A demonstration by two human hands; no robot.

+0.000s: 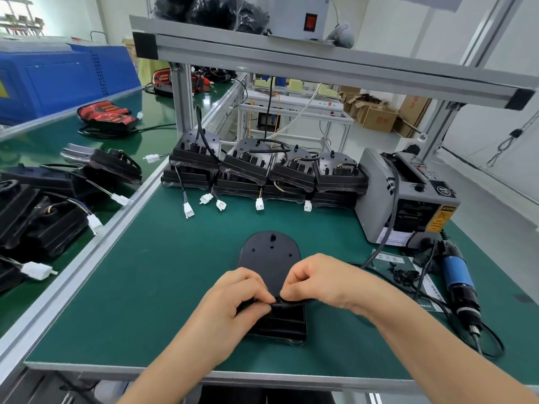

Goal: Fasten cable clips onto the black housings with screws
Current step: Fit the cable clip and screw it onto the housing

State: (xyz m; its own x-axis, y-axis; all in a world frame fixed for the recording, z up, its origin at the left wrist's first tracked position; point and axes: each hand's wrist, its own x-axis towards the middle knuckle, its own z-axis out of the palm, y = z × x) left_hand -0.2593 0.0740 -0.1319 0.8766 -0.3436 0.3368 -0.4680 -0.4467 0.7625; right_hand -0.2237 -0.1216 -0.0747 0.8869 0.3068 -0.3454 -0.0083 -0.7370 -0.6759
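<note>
black cable (294, 302) pinched between left hand (233, 298) and right hand (323, 282).

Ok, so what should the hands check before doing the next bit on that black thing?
1. The black housing lies flat on the green mat: ok.
2. The left hand and right hand both pinch the black cable over it: ok.
3. Clip seated round the cable: cannot tell, the fingers hide it.
4. The small black parts, likely spare clips, lie on the paper to the right: ok.
5. The blue screwdriver lies free at the right: ok.
6. Screw ready: cannot tell.
</note>
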